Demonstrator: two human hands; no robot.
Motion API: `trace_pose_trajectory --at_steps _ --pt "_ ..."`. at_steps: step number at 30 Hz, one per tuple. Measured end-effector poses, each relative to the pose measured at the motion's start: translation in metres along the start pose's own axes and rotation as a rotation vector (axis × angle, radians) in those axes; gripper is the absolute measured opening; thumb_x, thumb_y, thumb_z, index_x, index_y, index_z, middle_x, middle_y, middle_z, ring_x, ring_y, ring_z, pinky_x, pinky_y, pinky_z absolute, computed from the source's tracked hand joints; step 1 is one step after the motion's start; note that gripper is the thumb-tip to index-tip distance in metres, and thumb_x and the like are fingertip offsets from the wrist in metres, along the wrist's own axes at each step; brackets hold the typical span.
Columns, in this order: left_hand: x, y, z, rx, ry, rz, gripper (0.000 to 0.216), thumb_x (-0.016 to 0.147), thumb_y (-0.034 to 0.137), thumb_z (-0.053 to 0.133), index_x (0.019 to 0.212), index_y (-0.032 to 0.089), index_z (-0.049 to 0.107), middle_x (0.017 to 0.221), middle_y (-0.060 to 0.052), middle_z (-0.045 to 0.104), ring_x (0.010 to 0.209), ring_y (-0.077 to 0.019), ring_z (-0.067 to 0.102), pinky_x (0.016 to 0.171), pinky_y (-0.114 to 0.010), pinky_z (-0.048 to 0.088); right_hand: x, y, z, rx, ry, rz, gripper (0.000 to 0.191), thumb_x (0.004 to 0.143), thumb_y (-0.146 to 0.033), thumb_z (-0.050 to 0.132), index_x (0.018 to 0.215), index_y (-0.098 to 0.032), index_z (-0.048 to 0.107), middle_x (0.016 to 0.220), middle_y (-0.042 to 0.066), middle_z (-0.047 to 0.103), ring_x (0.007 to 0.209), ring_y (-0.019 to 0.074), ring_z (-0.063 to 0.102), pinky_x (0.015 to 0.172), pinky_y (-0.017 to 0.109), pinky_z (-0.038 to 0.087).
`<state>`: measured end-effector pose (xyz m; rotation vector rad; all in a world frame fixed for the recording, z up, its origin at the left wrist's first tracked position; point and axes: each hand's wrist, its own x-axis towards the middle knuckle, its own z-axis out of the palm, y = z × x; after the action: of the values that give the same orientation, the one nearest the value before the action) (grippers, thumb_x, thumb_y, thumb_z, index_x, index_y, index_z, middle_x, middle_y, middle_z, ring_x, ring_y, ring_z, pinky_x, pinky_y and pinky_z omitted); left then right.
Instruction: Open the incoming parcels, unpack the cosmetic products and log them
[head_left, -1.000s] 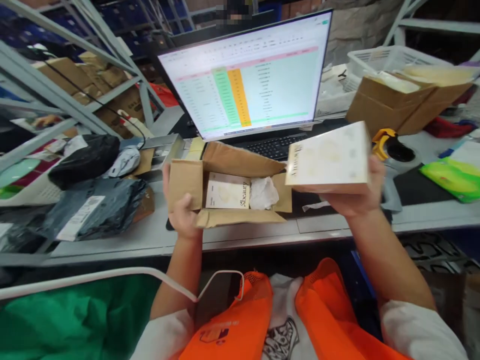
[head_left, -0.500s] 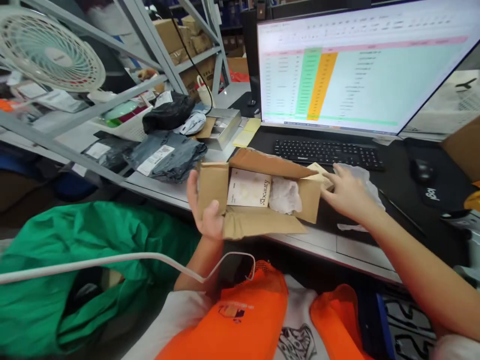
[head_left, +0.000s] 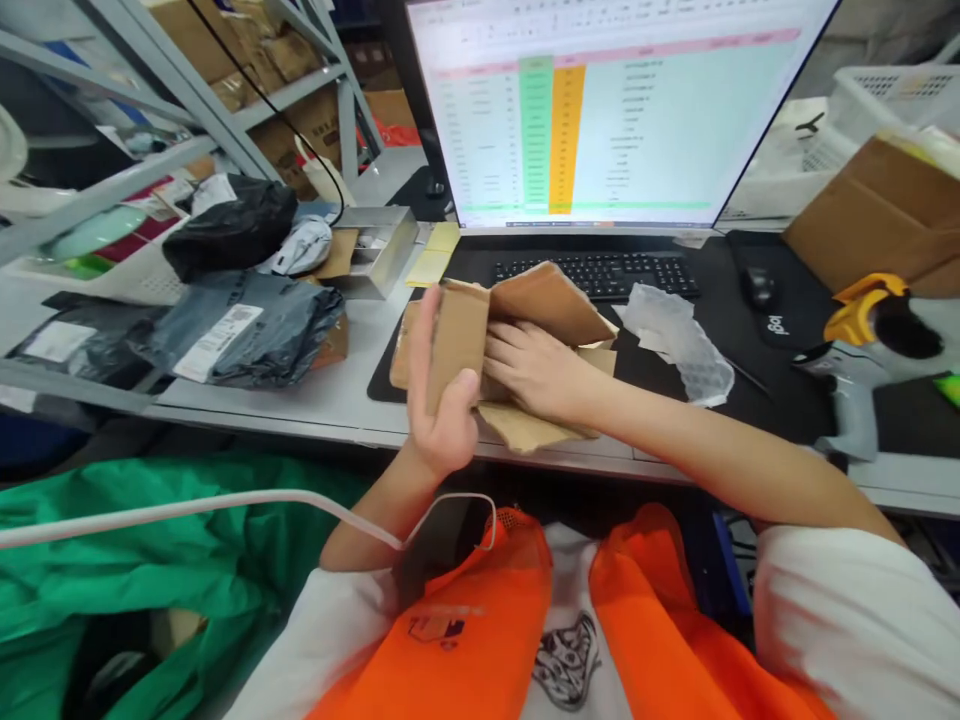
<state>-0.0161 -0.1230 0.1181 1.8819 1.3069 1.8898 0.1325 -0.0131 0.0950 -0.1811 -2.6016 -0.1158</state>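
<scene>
My left hand [head_left: 448, 415] grips the left end of an open cardboard box [head_left: 459, 335], with the thumb on the near side and the fingers behind the end flap. The box is held tilted above the desk edge, flaps raised. My right hand [head_left: 536, 370] reaches into the box from the right, its fingers stretched toward the left end. Its fingertips are hidden inside, as are the box's contents. To the right of the box, a crumpled piece of clear bubble wrap [head_left: 679, 335] lies on the black desk mat.
Behind the box are a keyboard [head_left: 600, 274] and a monitor [head_left: 645, 130]. Grey plastic mailers [head_left: 251, 330] lie at left near a metal tray [head_left: 386, 250]. A mouse [head_left: 760, 288], a scanner [head_left: 851, 405] and a tape dispenser [head_left: 892, 325] are at right. A green sack [head_left: 247, 560] hangs below left.
My right hand has moved left from beside the box into it, leaving the bubble wrap uncovered on the mat. The printed white box and wrapping inside are now out of sight. The view has shifted right.
</scene>
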Motion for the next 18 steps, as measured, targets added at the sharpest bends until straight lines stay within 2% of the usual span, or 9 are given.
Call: trace_pose_trajectory --at_steps 4,6,8,12,15,18 --pt "0.017 -0.009 -0.010 -0.076 0.137 -0.087 0.058 0.093 0.033 0.057 0.151 0.033 0.057 0.163 0.008 0.047 0.158 -0.0276 0.035 0.135 -0.037 0.030 -0.043 -0.003 -0.013 -0.099 0.001 0.032 0.046 0.106 -0.010 0.040 0.150 -0.012 0.053 0.139 0.019 0.062 0.144 0.0336 0.045 0.117 0.056 0.039" --pt "0.023 -0.015 -0.014 -0.141 0.175 -0.133 0.056 0.089 0.035 0.061 0.145 0.030 0.062 0.158 0.005 0.053 0.156 -0.0282 0.039 0.133 -0.036 0.033 -0.062 0.000 -0.017 -0.121 -0.004 0.037 0.043 0.105 -0.009 0.041 0.145 -0.010 0.056 0.145 0.022 0.059 0.147 0.0353 0.043 0.116 0.057 0.040" --pt "0.024 -0.018 -0.015 -0.191 0.159 -0.140 0.051 0.088 0.035 0.064 0.138 0.031 0.066 0.149 0.002 0.060 0.154 -0.0288 0.042 0.131 -0.037 0.035 -0.071 0.006 -0.020 -0.137 -0.002 -0.008 0.037 0.106 -0.010 0.042 0.139 -0.012 0.061 0.157 0.021 0.050 0.151 0.0348 0.039 0.114 0.054 0.042" --pt "0.013 -0.015 -0.012 -0.160 0.099 -0.123 0.047 0.090 0.041 0.065 0.136 0.031 0.066 0.141 -0.002 0.065 0.151 -0.0296 0.045 0.131 -0.039 0.035 -0.050 0.016 -0.018 -0.177 -0.015 -0.130 0.042 0.106 -0.009 0.045 0.146 -0.016 0.055 0.166 0.016 0.041 0.154 0.0324 0.036 0.113 0.051 0.043" --pt "0.007 -0.012 -0.011 -0.148 0.089 -0.121 0.052 0.090 0.041 0.065 0.141 0.029 0.063 0.143 -0.004 0.064 0.151 -0.0300 0.045 0.130 -0.039 0.035 -0.022 0.021 -0.016 -0.265 -0.049 -0.211 0.038 0.107 -0.009 0.044 0.142 -0.017 0.057 0.156 0.017 0.054 0.147 0.0316 0.047 0.107 0.049 0.047" --pt "0.009 -0.015 -0.015 -0.172 0.171 -0.151 0.049 0.086 0.032 0.065 0.135 0.028 0.066 0.141 -0.003 0.065 0.150 -0.0290 0.046 0.129 -0.037 0.035 -0.005 0.027 -0.027 -0.311 -0.093 -0.328 0.026 0.108 -0.010 0.045 0.127 -0.015 0.062 0.138 0.017 0.066 0.137 0.0286 0.056 0.103 0.043 0.048"
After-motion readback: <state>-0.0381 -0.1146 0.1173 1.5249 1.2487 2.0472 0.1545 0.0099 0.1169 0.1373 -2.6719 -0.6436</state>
